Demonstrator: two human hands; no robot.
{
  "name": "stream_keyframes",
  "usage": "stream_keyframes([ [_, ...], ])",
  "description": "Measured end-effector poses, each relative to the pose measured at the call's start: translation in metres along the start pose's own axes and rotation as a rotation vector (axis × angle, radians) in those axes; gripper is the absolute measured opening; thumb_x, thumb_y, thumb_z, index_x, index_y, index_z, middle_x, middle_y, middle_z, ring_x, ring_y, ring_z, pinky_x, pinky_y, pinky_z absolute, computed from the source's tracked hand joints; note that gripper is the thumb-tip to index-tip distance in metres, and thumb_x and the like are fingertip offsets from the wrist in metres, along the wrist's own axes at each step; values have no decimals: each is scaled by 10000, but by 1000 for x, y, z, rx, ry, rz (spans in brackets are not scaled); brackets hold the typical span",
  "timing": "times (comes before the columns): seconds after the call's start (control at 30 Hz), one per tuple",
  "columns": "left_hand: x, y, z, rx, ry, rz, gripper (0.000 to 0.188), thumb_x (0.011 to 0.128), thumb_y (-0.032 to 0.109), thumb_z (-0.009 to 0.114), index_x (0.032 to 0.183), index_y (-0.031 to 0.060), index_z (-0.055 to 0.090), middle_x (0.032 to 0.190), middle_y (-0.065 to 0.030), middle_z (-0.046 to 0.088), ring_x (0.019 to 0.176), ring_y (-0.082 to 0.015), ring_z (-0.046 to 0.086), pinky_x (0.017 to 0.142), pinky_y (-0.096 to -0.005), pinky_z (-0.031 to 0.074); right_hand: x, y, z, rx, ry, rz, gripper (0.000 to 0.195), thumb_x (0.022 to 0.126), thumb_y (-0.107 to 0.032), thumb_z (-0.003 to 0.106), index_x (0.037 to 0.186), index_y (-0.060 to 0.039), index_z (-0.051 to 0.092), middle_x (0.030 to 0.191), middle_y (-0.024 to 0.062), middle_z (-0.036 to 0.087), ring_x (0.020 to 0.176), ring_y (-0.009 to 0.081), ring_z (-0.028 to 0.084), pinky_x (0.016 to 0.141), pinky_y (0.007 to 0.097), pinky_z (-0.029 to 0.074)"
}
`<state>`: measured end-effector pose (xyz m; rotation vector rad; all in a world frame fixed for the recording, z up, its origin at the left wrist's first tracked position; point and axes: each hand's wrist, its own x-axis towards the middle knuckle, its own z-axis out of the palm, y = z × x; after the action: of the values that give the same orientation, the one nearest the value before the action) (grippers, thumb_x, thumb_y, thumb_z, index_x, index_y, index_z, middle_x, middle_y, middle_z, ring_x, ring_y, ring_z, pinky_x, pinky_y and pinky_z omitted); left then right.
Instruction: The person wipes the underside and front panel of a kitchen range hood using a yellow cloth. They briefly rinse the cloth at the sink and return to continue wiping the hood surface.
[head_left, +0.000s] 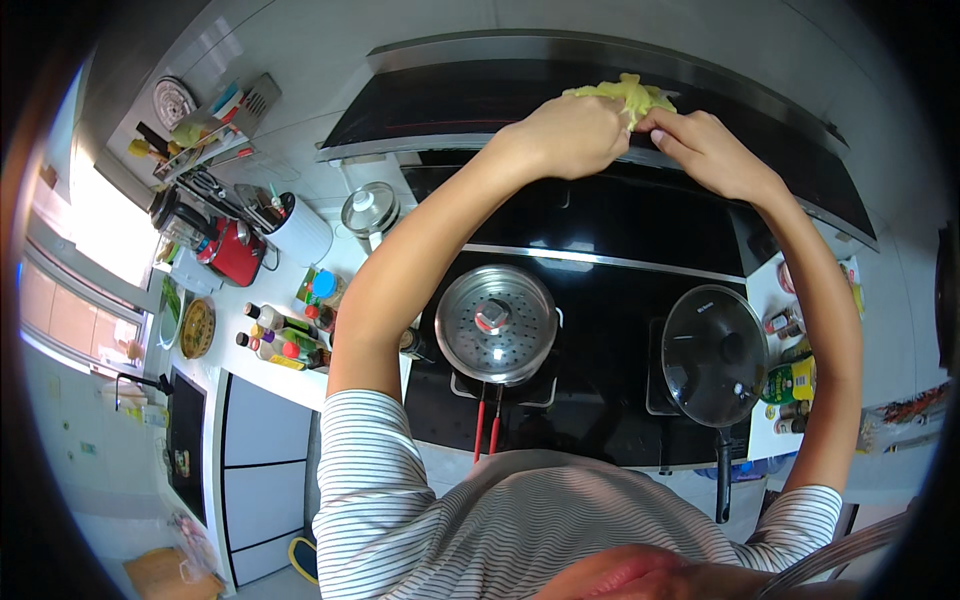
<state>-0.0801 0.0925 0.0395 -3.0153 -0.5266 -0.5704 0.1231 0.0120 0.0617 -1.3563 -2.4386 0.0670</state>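
My left hand (574, 136) is closed around part of a yellow-green cloth (634, 96) at the upper middle of the view. Close beside it, my right hand (701, 150) pinches the cloth's lower right side between thumb and fingers. Both hands are raised at the dark front panel of a range hood (465, 97), and the cloth lies against it. Parts of the cloth inside my left fist are hidden. Below my arms is a black glass cooktop (592, 360).
A lidded steel pot (495, 322) with red handles stands on the left burner, a glass-lidded frying pan (712, 356) on the right one. Sauce bottles (281, 337), a red blender (232, 251) and a white utensil holder (300, 232) stand left; jars and a green-yellow bottle (791, 380) stand right.
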Motion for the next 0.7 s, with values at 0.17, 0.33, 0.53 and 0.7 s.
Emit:
stream_keyframes([
  [0.17, -78, 3, -45, -27, -31, -211, 319, 954, 168, 443, 1087, -84, 588, 1108, -273, 610, 992, -388, 616, 888, -456, 490, 44, -40, 16, 47, -161, -96, 252, 985, -228, 416, 1123, -69, 555, 776, 144, 585, 727, 287, 612, 703, 420, 483],
  [0.33, -151, -48, -68, 126, -15, -420, 343, 954, 156, 441, 1178, -71, 567, 1184, -260, 584, 1103, -395, 561, 962, -440, 445, 134, -76, 52, 23, -165, -354, 303, 1006, -266, 379, 1186, -71, 525, 684, 142, 530, 581, 262, 536, 635, 417, 458],
  [0.53, -179, -120, -80, 98, 43, -477, 339, 975, 206, 423, 1169, -23, 580, 1010, -281, 613, 954, -454, 568, 846, -476, 457, 235, -89, 88, 62, -198, -302, 323, 1001, -269, 397, 1205, -65, 542, 941, 157, 627, 858, 305, 593, 814, 414, 453],
  [0.7, -167, -196, -74, 114, 5, -444, 388, 991, 296, 414, 1226, 28, 568, 937, -264, 638, 894, -459, 587, 807, -476, 460, 291, -73, 108, 100, -170, -235, 324, 994, -246, 412, 1220, -62, 555, 1137, 157, 627, 1043, 306, 592, 929, 407, 438],
])
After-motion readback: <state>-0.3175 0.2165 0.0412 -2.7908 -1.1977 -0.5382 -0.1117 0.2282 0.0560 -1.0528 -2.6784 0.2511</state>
